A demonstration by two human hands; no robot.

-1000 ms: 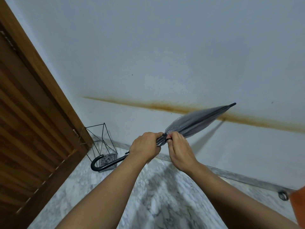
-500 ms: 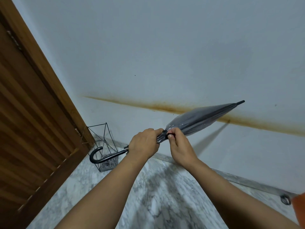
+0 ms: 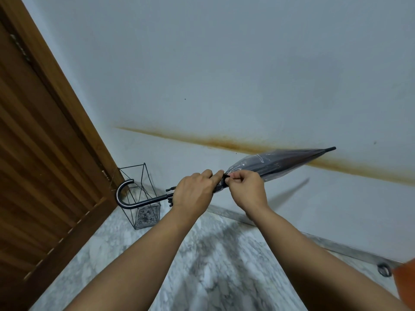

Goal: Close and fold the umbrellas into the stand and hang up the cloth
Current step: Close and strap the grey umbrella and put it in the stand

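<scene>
The umbrella [image 3: 276, 163] was closed, gripped by the left hand [image 3: 193, 194]; the right hand [image 3: 246, 189] pinched its strap [image 3: 226, 176]; the stand [image 3: 141, 196] stood empty; no cloth was visible.

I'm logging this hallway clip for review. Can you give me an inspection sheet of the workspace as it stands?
Surface: marble floor, bare where visible.
Job's things: umbrella closed, held level; wire stand on the floor by the door, hook handle in front of it; cloth not identifiable.
Clutter: orange object at right edge; metal ring beside it.
Grippers: left hand grips the umbrella; right hand pinches its strap.
Cables: nothing seen.
Surroundings: wooden door; stained wall.
</scene>
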